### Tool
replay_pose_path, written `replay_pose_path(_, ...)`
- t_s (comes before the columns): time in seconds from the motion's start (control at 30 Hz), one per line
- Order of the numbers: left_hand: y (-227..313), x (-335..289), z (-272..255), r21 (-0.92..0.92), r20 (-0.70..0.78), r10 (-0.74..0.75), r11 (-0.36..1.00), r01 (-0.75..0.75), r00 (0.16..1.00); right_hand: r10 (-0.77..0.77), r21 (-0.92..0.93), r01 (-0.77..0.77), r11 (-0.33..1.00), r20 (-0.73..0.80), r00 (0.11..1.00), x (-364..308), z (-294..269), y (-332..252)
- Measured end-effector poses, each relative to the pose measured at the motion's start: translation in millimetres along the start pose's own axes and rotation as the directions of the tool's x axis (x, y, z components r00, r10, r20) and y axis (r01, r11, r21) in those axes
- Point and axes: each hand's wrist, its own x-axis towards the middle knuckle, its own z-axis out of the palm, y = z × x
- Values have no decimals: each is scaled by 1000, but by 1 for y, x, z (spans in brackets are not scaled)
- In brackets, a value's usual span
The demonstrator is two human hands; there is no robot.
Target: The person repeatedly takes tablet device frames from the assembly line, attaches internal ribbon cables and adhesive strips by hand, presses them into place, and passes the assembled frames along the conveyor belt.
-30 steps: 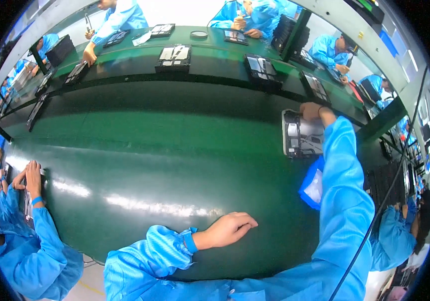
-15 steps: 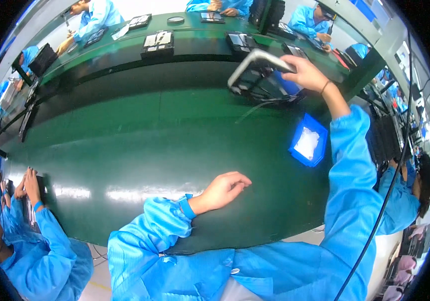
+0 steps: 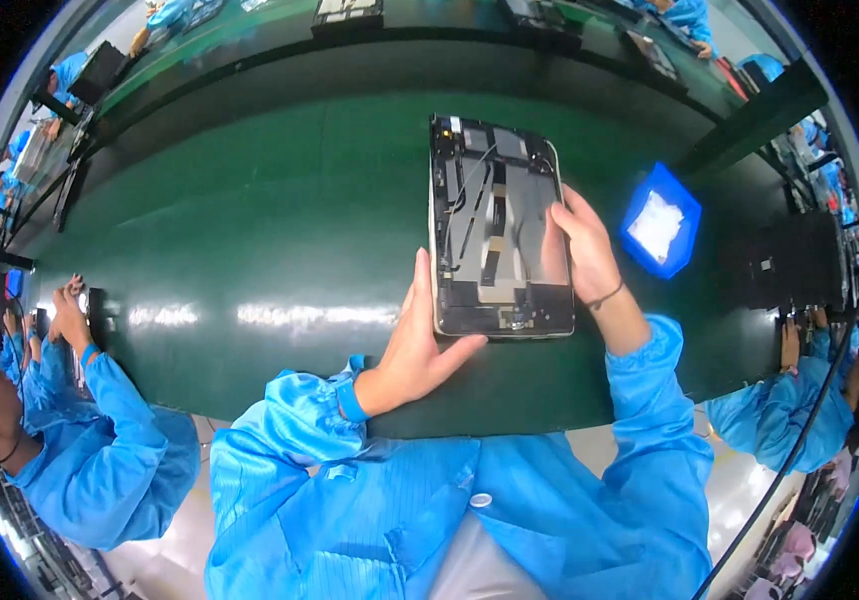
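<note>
An uncovered tablet (image 3: 539,300) with a pale rim stands in front of me above the green bench, its inner parts and ribbon cables showing. My right hand (image 3: 589,245) grips its right edge, thumb on the face and the other fingers partly hidden. At the lower left corner is my left hand (image 3: 411,350), open, fingers stretched along the left edge and thumb held apart below the bottom edge. Whether it touches the tablet I cannot tell.
To the right of the tablet a blue bin (image 3: 684,245) holds white pieces. Beyond the green bench (image 3: 249,240) runs a raised shelf with more tablet-like devices (image 3: 347,14). A co-worker (image 3: 99,440) sits at the left, another (image 3: 789,410) at the right. A black cable crosses the lower right.
My right hand has brought the tablet from the far right of the bench toward me. The left hand has opened and moved to its left edge. The view has tilted downward.
</note>
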Motion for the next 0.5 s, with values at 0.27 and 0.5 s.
replay_pose_path(0.27, 18, -44, 14, 580, 76, -167, 809, 93, 983, -239, -557, 237, 796, 71, 968, -31, -25, 58)
replay_pose_path(0.5, 17, -14, -1, 631, 48, -43, 776, 3, 998, -312, -511, 324, 796, 111, 944, -57, -19, 37)
